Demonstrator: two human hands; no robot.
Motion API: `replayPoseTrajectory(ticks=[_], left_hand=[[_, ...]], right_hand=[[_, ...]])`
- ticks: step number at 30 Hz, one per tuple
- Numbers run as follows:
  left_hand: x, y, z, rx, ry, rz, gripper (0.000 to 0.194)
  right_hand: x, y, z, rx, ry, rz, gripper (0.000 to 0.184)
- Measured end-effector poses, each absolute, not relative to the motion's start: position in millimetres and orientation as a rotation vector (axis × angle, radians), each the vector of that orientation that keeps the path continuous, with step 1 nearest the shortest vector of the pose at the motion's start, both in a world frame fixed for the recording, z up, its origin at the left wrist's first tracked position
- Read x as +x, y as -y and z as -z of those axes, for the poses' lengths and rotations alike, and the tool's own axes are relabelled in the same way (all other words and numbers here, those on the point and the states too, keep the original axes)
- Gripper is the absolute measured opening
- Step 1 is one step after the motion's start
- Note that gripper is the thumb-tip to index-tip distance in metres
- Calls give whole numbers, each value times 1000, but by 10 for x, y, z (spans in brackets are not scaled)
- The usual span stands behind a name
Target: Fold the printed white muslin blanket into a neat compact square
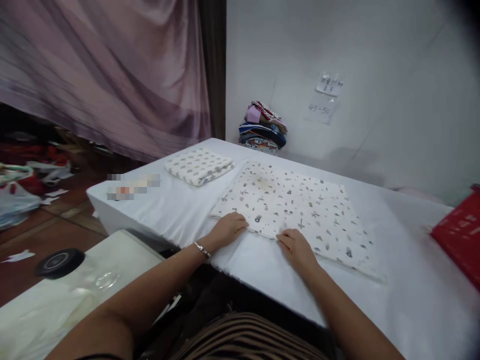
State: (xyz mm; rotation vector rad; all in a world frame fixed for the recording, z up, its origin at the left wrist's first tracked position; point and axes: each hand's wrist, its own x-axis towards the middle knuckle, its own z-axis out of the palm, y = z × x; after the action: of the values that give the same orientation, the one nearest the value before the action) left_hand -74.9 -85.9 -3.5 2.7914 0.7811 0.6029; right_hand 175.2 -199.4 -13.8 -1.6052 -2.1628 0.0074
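A white cloth (300, 205) with small dark prints lies spread flat on the white-covered table (180, 200). Its near edge is pinched by my left hand (227, 229), which wears a bracelet at the wrist. A short way to the right, my right hand (296, 246) grips the same edge between thumb and fingers. A faint brownish patch shows near the cloth's far left part. Beyond my left hand lies a folded white cloth (198, 165) with grey prints, which neither hand touches.
A blurred-out item (131, 187) lies at the table's left end. Folded fabrics (262, 127) are stacked by the wall. A red object (459, 235) stands at the right edge. At lower left, a side table (123, 255) bears a black round lid (60, 262). A pink curtain (131, 65) hangs behind.
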Motion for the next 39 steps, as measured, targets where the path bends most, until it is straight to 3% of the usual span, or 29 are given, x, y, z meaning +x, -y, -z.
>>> replayPoseTrajectory(ticks=[10, 30, 39], left_hand=[[-1634, 710, -49, 2482, -1594, -672, 24], [-1377, 694, -23, 2220, -1831, -636, 13], [-1426, 637, -127, 2423, -1839, -372, 7]], right_hand=[[1808, 1980, 254, -1528, 2161, 56, 25], [1812, 1973, 264, -1559, 2207, 83, 26], [1800, 1967, 256, -1565, 2236, 83, 28]])
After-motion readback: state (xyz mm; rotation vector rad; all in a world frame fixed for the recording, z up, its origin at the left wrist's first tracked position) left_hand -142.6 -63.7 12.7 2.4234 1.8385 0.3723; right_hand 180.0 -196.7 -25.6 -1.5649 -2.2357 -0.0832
